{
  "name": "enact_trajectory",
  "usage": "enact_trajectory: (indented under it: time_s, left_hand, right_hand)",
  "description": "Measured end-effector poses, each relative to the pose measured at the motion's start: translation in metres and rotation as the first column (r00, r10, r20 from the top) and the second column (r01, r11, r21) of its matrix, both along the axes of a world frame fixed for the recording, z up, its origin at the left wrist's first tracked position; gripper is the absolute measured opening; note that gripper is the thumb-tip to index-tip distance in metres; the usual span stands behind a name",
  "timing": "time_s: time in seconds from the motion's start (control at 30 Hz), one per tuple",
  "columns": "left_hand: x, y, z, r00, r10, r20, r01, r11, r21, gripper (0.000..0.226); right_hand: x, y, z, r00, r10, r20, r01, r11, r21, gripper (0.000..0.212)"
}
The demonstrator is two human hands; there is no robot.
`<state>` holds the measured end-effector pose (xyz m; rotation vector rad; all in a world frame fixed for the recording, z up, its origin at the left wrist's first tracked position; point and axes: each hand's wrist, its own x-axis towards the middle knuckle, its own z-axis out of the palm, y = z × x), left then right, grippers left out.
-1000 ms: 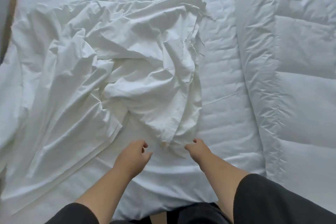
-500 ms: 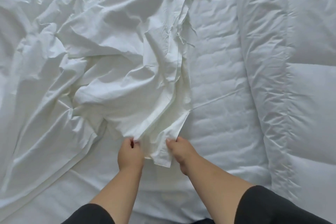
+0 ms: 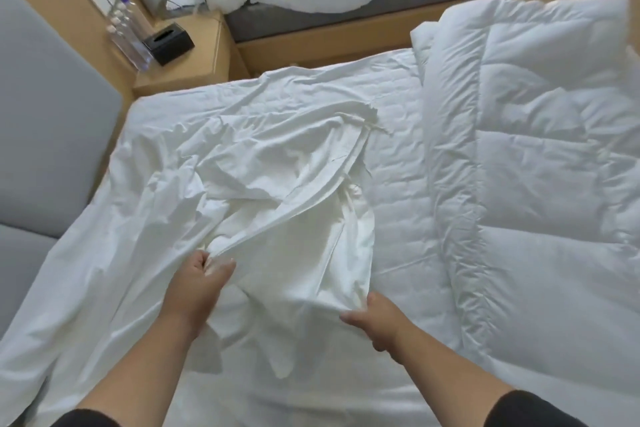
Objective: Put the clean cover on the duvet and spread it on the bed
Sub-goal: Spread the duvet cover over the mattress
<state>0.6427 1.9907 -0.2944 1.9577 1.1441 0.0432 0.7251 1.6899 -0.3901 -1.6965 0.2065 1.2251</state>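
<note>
**Hands part the hem of a crumpled cover**

Both hands grip the crumpled white cotton duvet cover (image 3: pixel 263 184) that lies across the left half of the bed (image 3: pixel 398 184). The left hand (image 3: pixel 199 282) pinches a bunched fold of its edge between thumb and curled fingers; the right hand (image 3: pixel 375 317) curls round a lower flap of the same cloth, lifted slightly off the mattress. The puffy white quilted duvet (image 3: pixel 540 166) lies folded along the bed's right side, apart from the cover. The cover looks thin, light and limp, likely to slip and twist; its hemmed opening and corners seem the surest holds. The bulkier duvet is probably best taken by its corners.
</note>
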Motion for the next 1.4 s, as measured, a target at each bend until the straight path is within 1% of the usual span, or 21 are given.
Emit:
enact_trajectory:
  time_s: [0.03,0.1,0.2,0.27,0.37,0.43,0.5,0.57,0.6,0.63,0.7,0.77,0.8,0.87,0.93,0.97,1.03,1.17,1.23,1.3,1.4]
  left_hand:
    - [-0.004,0.005,0.008,0.999,-0.015,-0.04,0.019,0.996,0.087,0.021]
    - [-0.014,0.014,0.027,0.996,-0.004,-0.088,0.022,0.979,0.204,0.023]
    - [-0.026,0.024,0.046,0.989,-0.004,-0.151,0.047,0.957,0.286,0.03]
    - [-0.031,0.025,0.05,0.982,-0.028,-0.188,0.082,0.954,0.289,0.041]
    - [-0.043,0.017,0.045,0.962,-0.075,-0.261,0.147,0.953,0.266,0.047]
    - [-0.052,0.007,0.041,0.953,-0.083,-0.29,0.143,0.971,0.193,0.047]
    - [-0.06,-0.001,0.04,0.95,-0.06,-0.307,0.096,0.99,0.104,0.05]
    - [-0.067,-0.003,0.047,0.936,-0.086,-0.34,0.124,0.988,0.092,0.051]
    - [-0.07,-0.001,0.053,0.941,-0.084,-0.326,0.128,0.985,0.117,0.052]
    - [-0.072,0.003,0.061,0.96,-0.05,-0.274,0.088,0.988,0.13,0.055]
    - [-0.08,0.013,0.08,0.993,0.06,-0.102,-0.046,0.99,0.135,0.057]
    - [-0.087,0.027,0.096,0.99,0.137,0.018,-0.138,0.97,0.201,0.056]
    - [-0.091,0.034,0.104,0.986,0.159,0.049,-0.167,0.955,0.245,0.056]
    - [-0.1,0.049,0.114,0.967,0.235,0.099,-0.254,0.916,0.31,0.056]
    - [-0.111,0.061,0.119,0.945,0.296,0.143,-0.327,0.882,0.338,0.054]
    - [-0.115,0.066,0.119,0.946,0.294,0.138,-0.324,0.88,0.347,0.054]
    - [-0.117,0.068,0.115,0.97,0.228,0.08,-0.241,0.909,0.34,0.056]
    - [-0.111,0.055,0.09,0.992,0.052,-0.115,-0.022,0.969,0.246,0.049]
    - [-0.106,0.038,0.081,0.982,-0.043,-0.183,0.08,0.976,0.201,0.046]
    - [-0.1,0.014,0.079,0.979,-0.107,-0.173,0.131,0.982,0.136,0.046]
    - [-0.088,-0.033,0.089,0.98,-0.196,0.024,0.197,0.977,-0.088,0.04]
  right_hand:
    - [-0.003,-0.016,0.002,0.999,0.034,0.014,-0.033,0.999,-0.037,0.03]
    - [-0.013,-0.054,0.011,1.0,0.028,0.011,-0.026,0.994,-0.109,0.025]
    - [-0.032,-0.091,0.024,0.997,0.052,0.053,-0.043,0.985,-0.164,0.01]
    - [-0.044,-0.096,0.03,0.989,0.123,0.085,-0.107,0.981,-0.163,0.013]
    - [-0.057,-0.088,0.04,0.971,0.196,0.135,-0.178,0.975,-0.129,0.014]
    - [-0.06,-0.083,0.051,0.976,0.172,0.134,-0.162,0.984,-0.08,0.016]
    - [-0.06,-0.077,0.065,0.986,0.128,0.111,-0.124,0.991,-0.049,0.02]
    - [-0.056,-0.072,0.077,0.995,0.063,0.074,-0.062,0.998,-0.02,0.029]
    - [-0.051,-0.069,0.082,0.997,0.036,0.064,-0.036,0.999,-0.002,0.033]
    - [-0.046,-0.065,0.087,0.997,0.016,0.069,-0.017,1.0,0.017,0.033]
    - [-0.036,-0.057,0.097,0.992,0.0,0.126,-0.008,0.998,0.063,0.029]
    - [-0.027,-0.049,0.107,0.977,-0.003,0.214,-0.02,0.995,0.102,0.021]
    - [-0.024,-0.047,0.11,0.967,0.013,0.256,-0.041,0.994,0.104,0.018]
    - [-0.021,-0.046,0.112,0.941,0.104,0.321,-0.13,0.99,0.062,0.015]
    - [-0.019,-0.05,0.11,0.919,0.2,0.341,-0.21,0.978,-0.006,0.017]
    - [-0.019,-0.052,0.108,0.916,0.218,0.336,-0.219,0.975,-0.035,0.017]
    - [-0.021,-0.049,0.108,0.92,0.22,0.324,-0.207,0.976,-0.074,0.016]
    - [-0.028,-0.022,0.111,0.929,0.216,0.3,-0.196,0.976,-0.095,0.011]
    - [-0.035,-0.002,0.112,0.954,0.177,0.241,-0.17,0.984,-0.048,0.017]
    - [-0.045,0.024,0.114,0.983,0.127,0.134,-0.135,0.989,0.053,0.027]
    - [-0.068,0.071,0.128,0.987,0.094,-0.129,-0.05,0.949,0.311,0.032]
